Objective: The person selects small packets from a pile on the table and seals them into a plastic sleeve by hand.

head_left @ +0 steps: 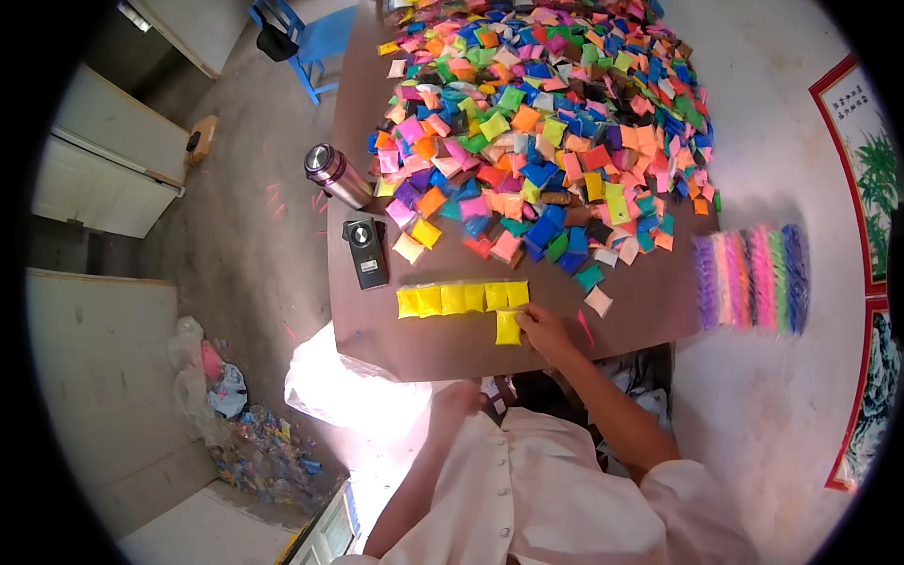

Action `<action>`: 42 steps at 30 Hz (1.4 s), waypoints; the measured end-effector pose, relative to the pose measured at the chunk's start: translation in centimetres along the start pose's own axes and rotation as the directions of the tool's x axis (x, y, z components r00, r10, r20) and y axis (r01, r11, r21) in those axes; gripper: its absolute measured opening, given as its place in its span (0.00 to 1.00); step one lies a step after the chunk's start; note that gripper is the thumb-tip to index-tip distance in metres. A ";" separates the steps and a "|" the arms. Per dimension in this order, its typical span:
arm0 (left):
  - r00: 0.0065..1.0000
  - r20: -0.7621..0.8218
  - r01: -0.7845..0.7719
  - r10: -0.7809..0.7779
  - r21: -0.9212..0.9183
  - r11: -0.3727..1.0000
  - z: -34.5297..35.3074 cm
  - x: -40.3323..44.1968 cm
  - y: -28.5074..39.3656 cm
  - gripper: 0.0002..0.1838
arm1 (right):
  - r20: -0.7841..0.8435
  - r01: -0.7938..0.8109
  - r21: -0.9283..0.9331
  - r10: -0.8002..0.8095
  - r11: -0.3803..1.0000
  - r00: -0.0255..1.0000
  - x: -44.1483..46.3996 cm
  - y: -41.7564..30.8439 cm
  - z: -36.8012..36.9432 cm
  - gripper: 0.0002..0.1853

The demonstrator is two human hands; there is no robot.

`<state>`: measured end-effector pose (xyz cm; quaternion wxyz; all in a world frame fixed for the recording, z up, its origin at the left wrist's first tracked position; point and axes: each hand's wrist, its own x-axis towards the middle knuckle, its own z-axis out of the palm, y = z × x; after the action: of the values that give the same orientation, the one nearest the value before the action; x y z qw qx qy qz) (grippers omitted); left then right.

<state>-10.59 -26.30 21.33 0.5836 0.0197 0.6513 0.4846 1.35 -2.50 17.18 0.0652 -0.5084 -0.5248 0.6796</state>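
Note:
Along the near part of the brown table (433, 353) lies a row of yellow packets (454, 299), set side by side. My right hand (543, 331) pinches the right edge of a single yellow packet (508, 328), just below the right end of that row. My left hand (460, 397) is at the table's near edge, in front of my shirt, holding nothing that I can make out; its fingers are blurred. Beyond the row, a large heap of small packets in many colours (546, 122) covers the far part of the table.
A metal flask (337, 175) and a black device (365, 254) stand at the table's left side. Bundled coloured packets (753, 280) are at the right, beside the table. A blue chair (325, 42) is at the far left. Plastic bags (325, 381) hang near the front left corner.

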 end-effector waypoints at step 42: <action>0.965 0.067 -0.239 0.254 0.627 0.741 -12.4 4.0 -4.3 0.17 | -0.353 0.302 -0.464 -0.487 0.833 0.799 5.4 -3.7 -1.3 0.11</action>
<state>-19.18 -33.80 13.69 0.4666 0.2941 0.7737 0.3116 -1.87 3.31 16.75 0.2286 -0.5328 -0.7130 0.3944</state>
